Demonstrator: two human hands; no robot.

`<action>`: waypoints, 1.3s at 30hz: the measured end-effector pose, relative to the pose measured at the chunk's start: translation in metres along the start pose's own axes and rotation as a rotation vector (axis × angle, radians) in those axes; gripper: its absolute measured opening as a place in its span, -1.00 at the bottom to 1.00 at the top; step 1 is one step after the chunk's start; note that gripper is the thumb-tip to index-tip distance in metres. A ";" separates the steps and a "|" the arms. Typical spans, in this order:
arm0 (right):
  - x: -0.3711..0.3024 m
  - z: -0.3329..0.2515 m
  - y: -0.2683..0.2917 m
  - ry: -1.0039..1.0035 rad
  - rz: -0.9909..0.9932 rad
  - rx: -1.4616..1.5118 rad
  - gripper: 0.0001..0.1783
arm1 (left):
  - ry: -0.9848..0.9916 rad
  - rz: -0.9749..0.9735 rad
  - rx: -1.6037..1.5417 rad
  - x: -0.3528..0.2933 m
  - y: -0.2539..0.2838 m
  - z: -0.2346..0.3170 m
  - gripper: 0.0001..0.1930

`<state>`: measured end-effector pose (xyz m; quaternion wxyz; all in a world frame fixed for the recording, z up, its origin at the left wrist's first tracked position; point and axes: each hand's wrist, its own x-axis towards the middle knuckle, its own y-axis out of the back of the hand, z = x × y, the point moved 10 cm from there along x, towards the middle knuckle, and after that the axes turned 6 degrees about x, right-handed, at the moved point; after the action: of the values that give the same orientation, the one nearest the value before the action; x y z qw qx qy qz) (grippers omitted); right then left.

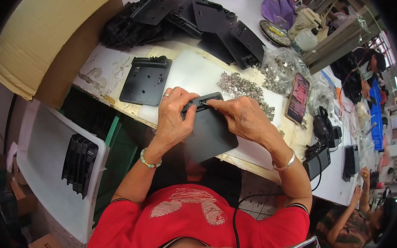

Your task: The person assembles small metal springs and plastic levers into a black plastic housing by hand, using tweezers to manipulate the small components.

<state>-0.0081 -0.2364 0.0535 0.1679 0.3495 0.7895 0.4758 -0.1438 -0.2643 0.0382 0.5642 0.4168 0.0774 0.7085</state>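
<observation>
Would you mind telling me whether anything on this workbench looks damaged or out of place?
The bench top is worn: its white surface is chipped and peeling near the front edge, left of the flat black plate. The small metal parts lie in a loose scattered heap. Both hands grip the black panel normally.

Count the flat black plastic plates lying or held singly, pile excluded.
2. One flat black plastic plate is held by the left hand and right hand; another lies left of it on the table. The pile may hide more.
</observation>
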 end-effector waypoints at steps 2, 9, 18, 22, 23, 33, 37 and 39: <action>0.002 -0.005 -0.001 0.014 0.011 -0.029 -0.53 | 0.007 -0.002 0.010 0.000 0.000 -0.002 -0.79; 0.001 -0.009 -0.001 -0.029 0.007 -0.121 -0.53 | -0.002 0.029 -0.010 -0.001 0.003 0.000 -0.78; -0.001 -0.001 0.010 -0.020 0.054 0.082 -0.56 | 0.021 0.089 -0.011 -0.002 0.005 0.000 -0.81; -0.004 0.005 0.008 -0.035 0.097 0.144 -0.56 | 0.010 0.091 -0.009 -0.003 0.005 0.002 -0.80; -0.005 0.005 0.007 -0.036 0.101 0.149 -0.56 | 0.008 0.086 -0.006 -0.003 0.004 0.003 -0.80; -0.004 -0.002 0.000 -0.017 0.112 0.060 -0.61 | 0.002 0.081 0.007 -0.004 0.004 0.002 -0.78; -0.005 0.007 0.001 0.002 0.139 0.247 -0.57 | -0.002 0.083 0.002 -0.004 0.005 0.003 -0.78; -0.004 0.006 0.002 -0.023 0.123 0.270 -0.57 | -0.002 0.081 0.005 -0.004 0.006 0.002 -0.78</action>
<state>-0.0003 -0.2347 0.0522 0.0988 0.4222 0.8213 0.3707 -0.1463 -0.2705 0.0412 0.5339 0.4218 0.0617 0.7302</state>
